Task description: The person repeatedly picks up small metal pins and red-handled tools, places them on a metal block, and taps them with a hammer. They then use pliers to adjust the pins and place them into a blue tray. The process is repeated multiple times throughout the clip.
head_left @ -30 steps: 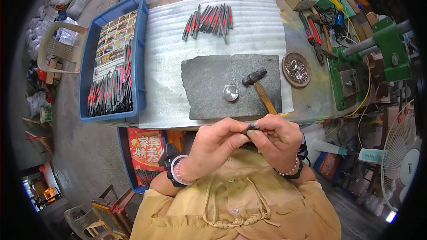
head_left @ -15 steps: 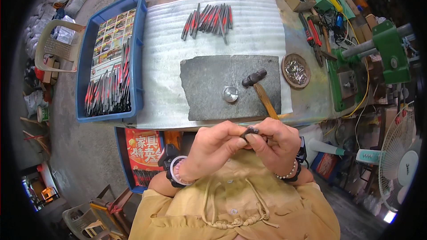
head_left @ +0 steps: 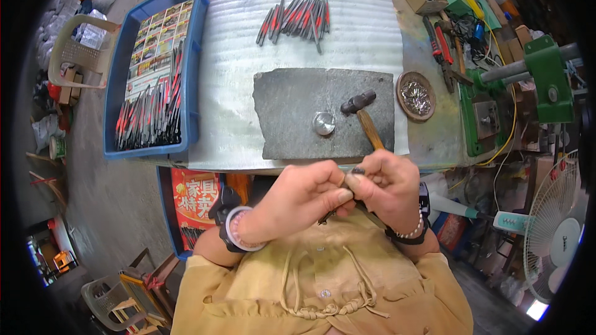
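In the head view, looking down, a person's two bare hands are meeting just in front of a work surface (head_left: pixel 437 142). The left hand (head_left: pixel 301 195) and right hand (head_left: pixel 392 189) are both pinching a small dark piece (head_left: pixel 358 171) between thumbs and fingers, mostly covering it. A dark end (head_left: pixel 325 217) is poking out below the left hand; whether it belongs to the same piece, I cannot tell.

Beyond the hands, a grey stone slab (head_left: pixel 288 115) is lying on a white foam sheet (head_left: pixel 230 87). A hammer (head_left: pixel 368 125) is resting on the slab, its wooden handle pointing towards the right hand, with a round silvery disc (head_left: pixel 324 123) sitting left of it. Right of the slab, a brown bowl (head_left: pixel 400 100) is holding small shiny metal bits. Slender black-and-red sticks (head_left: pixel 298 20) are lying in a pile at the sheet's far side; more are filling the near part of a blue tray (head_left: pixel 193 87) on the left.
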Action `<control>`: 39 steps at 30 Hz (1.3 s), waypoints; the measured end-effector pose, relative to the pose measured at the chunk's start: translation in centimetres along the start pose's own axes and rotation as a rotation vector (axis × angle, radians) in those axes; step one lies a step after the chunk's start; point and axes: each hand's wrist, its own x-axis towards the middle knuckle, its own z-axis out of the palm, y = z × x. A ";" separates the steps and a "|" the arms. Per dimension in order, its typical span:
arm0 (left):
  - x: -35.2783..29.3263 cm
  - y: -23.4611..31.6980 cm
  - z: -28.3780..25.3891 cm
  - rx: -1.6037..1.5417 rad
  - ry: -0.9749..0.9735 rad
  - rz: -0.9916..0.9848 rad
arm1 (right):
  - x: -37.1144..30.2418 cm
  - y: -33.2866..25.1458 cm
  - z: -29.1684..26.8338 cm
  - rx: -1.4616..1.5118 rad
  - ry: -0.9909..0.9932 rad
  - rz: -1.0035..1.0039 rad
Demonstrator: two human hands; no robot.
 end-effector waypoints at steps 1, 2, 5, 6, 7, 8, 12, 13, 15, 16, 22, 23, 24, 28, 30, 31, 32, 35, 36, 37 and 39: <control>0.2 0.1 -0.2 -0.066 -0.011 -0.067 | 0.1 0.0 0.1 0.228 0.032 0.180; 0.3 0.2 -0.4 -0.138 -0.023 -0.112 | 0.8 0.3 0.0 0.207 0.034 0.161; 1.1 0.5 -0.9 -0.314 -0.040 -0.275 | 1.8 1.1 0.0 0.248 0.060 0.187; 1.3 0.6 -1.1 -0.327 -0.043 -0.301 | 2.2 1.4 -0.1 0.293 0.053 0.199; 1.7 0.7 -1.3 -0.324 -0.049 -0.338 | 2.4 1.6 -0.2 0.344 0.051 0.206; 2.0 0.8 -1.6 -0.363 -0.071 -0.354 | 2.6 1.7 -0.3 0.357 0.050 0.217; 2.2 0.9 -1.5 -0.512 -0.064 -0.367 | 3.2 2.0 -0.7 0.440 0.060 0.231; 2.2 0.8 -1.5 -0.554 -0.067 -0.361 | 3.2 2.0 -0.7 0.476 0.051 0.235; 2.3 0.4 -1.6 -0.602 -0.085 -0.361 | 3.2 2.1 -0.5 0.531 0.041 0.241; 2.3 0.2 -1.6 -0.629 -0.098 -0.357 | 3.2 2.1 -0.4 0.549 0.041 0.243; 2.1 -1.1 -2.2 -0.765 -0.179 -0.369 | 2.6 2.5 0.3 0.601 0.084 0.258; 2.1 -1.3 -2.3 -0.767 -0.187 -0.375 | 2.6 2.5 0.4 0.606 0.080 0.251; 2.1 -1.4 -2.4 -0.769 -0.194 -0.381 | 2.5 2.6 0.6 0.609 0.083 0.245; 1.9 -1.9 -2.6 -0.779 -0.213 -0.369 | 2.2 2.6 1.0 0.617 0.094 0.232; 1.8 -2.1 -2.7 -0.771 -0.215 -0.373 | 2.1 2.7 1.1 0.616 0.096 0.218; 1.8 -2.1 -2.8 -0.780 -0.226 -0.364 | 2.1 2.7 1.2 0.612 0.102 0.222; 1.8 -2.2 -2.8 -0.774 -0.222 -0.372 | 2.1 2.8 1.2 0.610 0.105 0.220; 1.9 -2.6 -2.9 -0.799 -0.239 -0.370 | 2.0 2.9 1.2 0.606 0.109 0.210; 1.9 -2.7 -2.9 -0.806 -0.245 -0.369 | 2.0 2.9 1.2 0.605 0.108 0.206; 1.9 -2.7 -2.9 -0.824 -0.255 -0.367 | 2.0 2.9 1.2 0.605 0.107 0.209; 2.0 -2.9 -2.7 -0.851 -0.252 -0.362 | 1.9 3.0 1.1 0.603 0.105 0.215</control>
